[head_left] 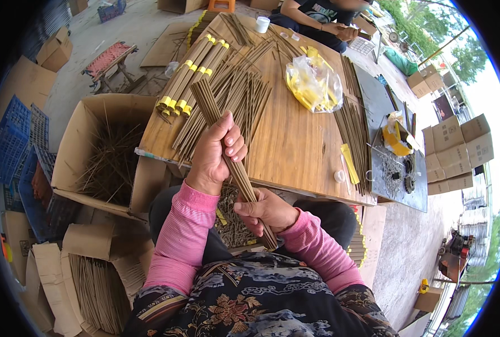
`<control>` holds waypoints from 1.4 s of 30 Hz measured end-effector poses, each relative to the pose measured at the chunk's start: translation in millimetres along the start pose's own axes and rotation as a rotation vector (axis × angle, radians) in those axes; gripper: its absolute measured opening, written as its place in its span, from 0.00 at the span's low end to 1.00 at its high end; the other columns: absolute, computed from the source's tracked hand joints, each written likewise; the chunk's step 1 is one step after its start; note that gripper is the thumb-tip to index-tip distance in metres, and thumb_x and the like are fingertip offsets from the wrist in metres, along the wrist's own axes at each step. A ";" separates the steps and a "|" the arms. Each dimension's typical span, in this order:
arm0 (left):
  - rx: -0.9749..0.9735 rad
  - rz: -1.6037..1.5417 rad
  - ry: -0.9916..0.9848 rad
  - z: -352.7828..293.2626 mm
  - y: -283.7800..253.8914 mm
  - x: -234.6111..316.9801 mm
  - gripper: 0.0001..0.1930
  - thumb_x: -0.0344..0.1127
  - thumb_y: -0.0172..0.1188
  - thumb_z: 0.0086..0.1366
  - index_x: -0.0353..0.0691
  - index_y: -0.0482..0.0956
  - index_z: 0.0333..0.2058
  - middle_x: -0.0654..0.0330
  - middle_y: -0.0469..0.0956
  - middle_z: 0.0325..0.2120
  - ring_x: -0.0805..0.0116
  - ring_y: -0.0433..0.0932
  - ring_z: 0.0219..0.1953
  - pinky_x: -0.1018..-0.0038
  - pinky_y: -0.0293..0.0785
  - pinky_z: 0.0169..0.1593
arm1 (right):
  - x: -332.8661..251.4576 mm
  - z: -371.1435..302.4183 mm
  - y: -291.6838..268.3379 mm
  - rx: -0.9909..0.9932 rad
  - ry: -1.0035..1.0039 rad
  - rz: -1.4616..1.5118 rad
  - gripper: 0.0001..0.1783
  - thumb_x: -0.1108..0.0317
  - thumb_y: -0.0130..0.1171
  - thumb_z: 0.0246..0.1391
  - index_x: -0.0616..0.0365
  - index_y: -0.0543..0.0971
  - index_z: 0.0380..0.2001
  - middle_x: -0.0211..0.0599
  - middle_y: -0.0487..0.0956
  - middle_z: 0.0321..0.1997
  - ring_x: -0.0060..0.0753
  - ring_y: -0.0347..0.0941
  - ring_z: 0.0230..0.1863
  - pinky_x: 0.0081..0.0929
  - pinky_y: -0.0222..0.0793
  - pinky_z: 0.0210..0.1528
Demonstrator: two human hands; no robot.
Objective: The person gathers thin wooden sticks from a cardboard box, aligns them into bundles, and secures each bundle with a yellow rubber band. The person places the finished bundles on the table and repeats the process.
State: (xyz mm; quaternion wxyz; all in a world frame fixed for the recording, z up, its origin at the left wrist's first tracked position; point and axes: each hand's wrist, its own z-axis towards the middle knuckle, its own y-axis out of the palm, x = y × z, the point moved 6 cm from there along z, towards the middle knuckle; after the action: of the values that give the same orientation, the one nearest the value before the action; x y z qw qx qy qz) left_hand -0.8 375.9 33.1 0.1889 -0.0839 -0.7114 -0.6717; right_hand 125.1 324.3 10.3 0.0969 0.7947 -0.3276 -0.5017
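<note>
A bundle of thin brown incense sticks (206,101) slants over my lap, its upper end leaning left over the table. My left hand (213,154) is wrapped round its middle. Lower down, my right hand (271,212) grips it near the bottom end, which pokes out below the fingers. Behind the upper end, loose incense sticks (244,95) lie spread on the wooden table (297,149). Bundles with yellow bands (189,76) are stacked at the table's left edge. A yellow paper strip (349,163) lies at the right, near more loose sticks (351,126).
A clear plastic bag of yellow strips (314,84) and a white cup (262,24) stand on the table. An open cardboard box (67,151) of sticks is at its left. A dark board (382,106) adjoins on the right. Another person (317,22) sits across, hands holding something.
</note>
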 end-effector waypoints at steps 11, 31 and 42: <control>0.023 0.051 0.018 -2.1 0.1 -2.2 0.17 0.45 0.54 0.60 0.47 0.64 0.16 0.71 0.61 0.11 0.82 0.59 0.10 0.84 0.56 0.15 | -6.0 -2.1 -2.3 -0.006 -0.022 -0.010 0.11 0.66 0.55 0.50 0.62 0.68 0.24 0.29 0.68 0.12 0.19 0.61 0.08 0.19 0.57 0.10; -0.021 0.040 0.055 -6.6 3.4 0.6 0.16 0.45 0.57 0.58 0.47 0.65 0.17 0.70 0.61 0.11 0.81 0.59 0.10 0.82 0.56 0.15 | -5.8 2.9 -4.8 0.096 -0.096 -0.185 0.10 0.66 0.52 0.53 0.59 0.66 0.24 0.27 0.66 0.11 0.17 0.61 0.08 0.17 0.56 0.10; 0.055 0.086 -0.056 -12.2 -0.2 -18.3 0.14 0.45 0.52 0.61 0.47 0.64 0.21 0.70 0.62 0.11 0.80 0.59 0.10 0.83 0.58 0.16 | -24.0 1.7 0.6 0.244 -0.147 -0.369 0.09 0.66 0.52 0.53 0.59 0.65 0.26 0.26 0.65 0.11 0.17 0.61 0.08 0.17 0.54 0.08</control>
State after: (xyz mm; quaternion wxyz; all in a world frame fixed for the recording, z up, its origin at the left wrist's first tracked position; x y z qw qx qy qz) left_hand 17.8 366.3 26.3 0.1999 -0.1281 -0.7302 -0.6406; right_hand 116.5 338.9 27.4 -0.1173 0.8083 -0.2412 -0.5240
